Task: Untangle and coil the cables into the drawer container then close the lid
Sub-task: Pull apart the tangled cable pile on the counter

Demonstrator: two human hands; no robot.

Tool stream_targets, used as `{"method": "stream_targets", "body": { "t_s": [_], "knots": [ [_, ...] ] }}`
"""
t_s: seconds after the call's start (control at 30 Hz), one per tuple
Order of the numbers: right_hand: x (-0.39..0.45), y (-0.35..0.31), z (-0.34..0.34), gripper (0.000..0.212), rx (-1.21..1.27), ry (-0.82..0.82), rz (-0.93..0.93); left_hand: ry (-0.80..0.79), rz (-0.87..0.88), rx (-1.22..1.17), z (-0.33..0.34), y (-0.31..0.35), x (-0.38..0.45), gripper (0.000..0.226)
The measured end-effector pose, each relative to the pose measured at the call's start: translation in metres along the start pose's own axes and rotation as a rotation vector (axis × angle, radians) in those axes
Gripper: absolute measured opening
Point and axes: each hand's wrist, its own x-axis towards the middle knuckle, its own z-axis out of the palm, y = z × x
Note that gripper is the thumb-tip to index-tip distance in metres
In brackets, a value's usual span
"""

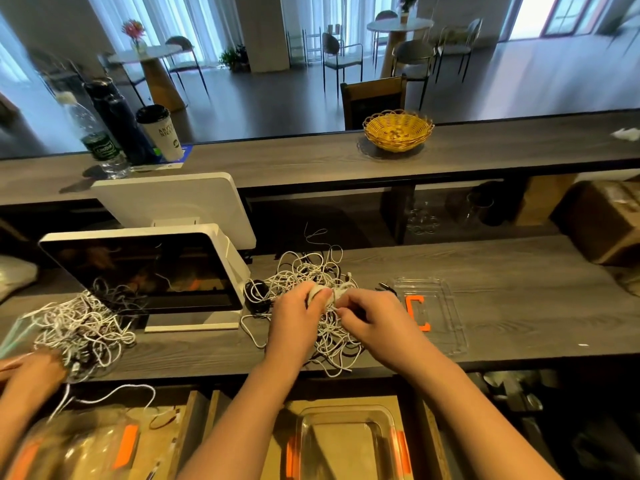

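Both hands (329, 311) grip thin, loopy white cables (311, 271).

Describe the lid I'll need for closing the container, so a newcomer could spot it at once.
Start at the white monitor on the lower wooden counter, then look right past the cable tangle under the hands. The lid lies flat there. It is clear plastic with orange clips, unlike the deeper clear container in the drawer below.
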Motion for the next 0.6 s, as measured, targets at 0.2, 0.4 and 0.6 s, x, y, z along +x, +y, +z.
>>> {"method": "stream_targets", "body": {
  "t_s": [0.2, 0.4, 0.6],
  "knots": [
    [0.008, 0.01, -0.021, 0.01, -0.033, 0.093, -0.088, -0.463, 0.095, 0.049, -0.011, 0.015, -0.006, 0.01],
    [0.009, 0.02, -0.038, 0.013, 0.413, 0.133, -0.041, -0.583, 0.104, -0.404, -0.028, 0.021, -0.005, 0.008],
    [0.011, 0.012, -0.029, 0.007, 0.655, 0.113, 0.046, -0.367, -0.216, -1.082, -0.018, 0.029, -0.014, 0.022]
  ]
}}
